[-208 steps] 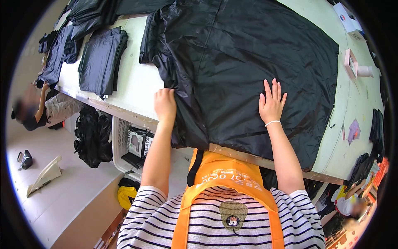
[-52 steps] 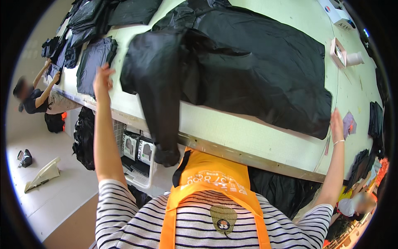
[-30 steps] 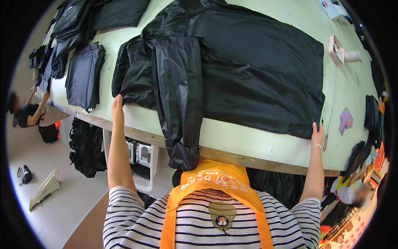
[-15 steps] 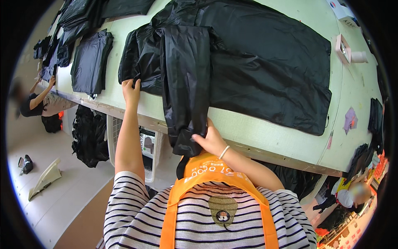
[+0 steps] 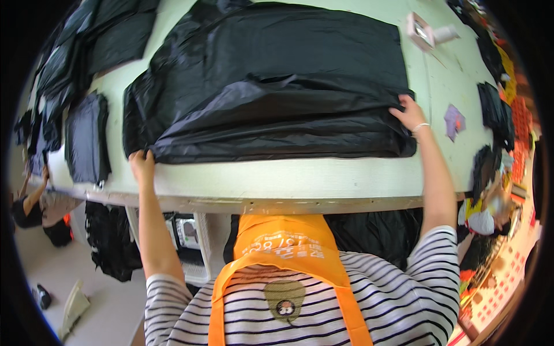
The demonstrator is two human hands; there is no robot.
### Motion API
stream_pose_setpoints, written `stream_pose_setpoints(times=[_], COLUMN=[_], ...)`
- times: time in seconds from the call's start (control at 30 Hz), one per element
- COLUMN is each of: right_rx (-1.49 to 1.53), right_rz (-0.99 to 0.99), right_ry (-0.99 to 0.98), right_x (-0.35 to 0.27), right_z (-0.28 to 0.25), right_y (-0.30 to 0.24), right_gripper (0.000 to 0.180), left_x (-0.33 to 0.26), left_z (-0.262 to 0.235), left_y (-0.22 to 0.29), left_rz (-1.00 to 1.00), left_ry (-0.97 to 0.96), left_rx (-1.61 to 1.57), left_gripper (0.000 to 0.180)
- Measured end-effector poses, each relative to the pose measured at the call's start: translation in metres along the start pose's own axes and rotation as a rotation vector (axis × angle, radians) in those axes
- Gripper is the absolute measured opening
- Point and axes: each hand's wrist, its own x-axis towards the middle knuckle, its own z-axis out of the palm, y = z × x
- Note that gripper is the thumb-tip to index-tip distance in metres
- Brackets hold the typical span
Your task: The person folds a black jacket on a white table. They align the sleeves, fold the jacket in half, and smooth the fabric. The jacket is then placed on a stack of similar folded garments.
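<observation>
A black jacket (image 5: 300,63) of thin, shiny fabric lies across the pale table, its near side folded over in long creases. My left hand (image 5: 142,164) pinches its near left corner, close to the table's front edge. At the right end, my right hand (image 5: 411,113) grips the hem of the folded layer between thumb and fingers. No sleeve hangs over the table edge; the near sleeve seems covered by the fold, though I cannot see it.
Folded black garments (image 5: 86,138) form a stack on the left, with more piles beyond. A small pink fan-like device (image 5: 421,32) and a purple scrap (image 5: 454,122) lie at right. A white crate (image 5: 199,254) stands under the table. Another person (image 5: 43,202) works at far left.
My right hand has let go of the sleeve hanging over the front edge and moved right to the hem. The sleeve no longer hangs down, and the jacket's near side is folded over.
</observation>
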Motion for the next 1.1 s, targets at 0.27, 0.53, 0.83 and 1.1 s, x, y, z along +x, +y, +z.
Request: stream_pose_setpoints(times=[0.27,0.53,0.83,1.1], right_rx=[0.409,0.225,-0.216,-0.115], right_rz=[0.335,0.324,-0.328,-0.481], right_ry=[0.449,0.462,0.362,0.484], right_x=[-0.102,-0.053,-0.028,0.141], right_z=[0.055,0.039,0.037,0.009], right_y=[0.009,0.005,-0.087,-0.119], right_gripper=[0.049,0.031,0.048,0.014], left_x=[-0.049,-0.002,0.003,0.167], left_z=[-0.064,0.007,0.013,0.005], left_y=[0.238,0.292,0.288,0.274], left_rz=[0.834,0.837,0.83,0.587], left_ry=[0.077,-0.173,-0.238,0.088], left_rx=[-0.325,0.045,0.021,-0.232], left_gripper=[0.042,0.066,0.067,0.058])
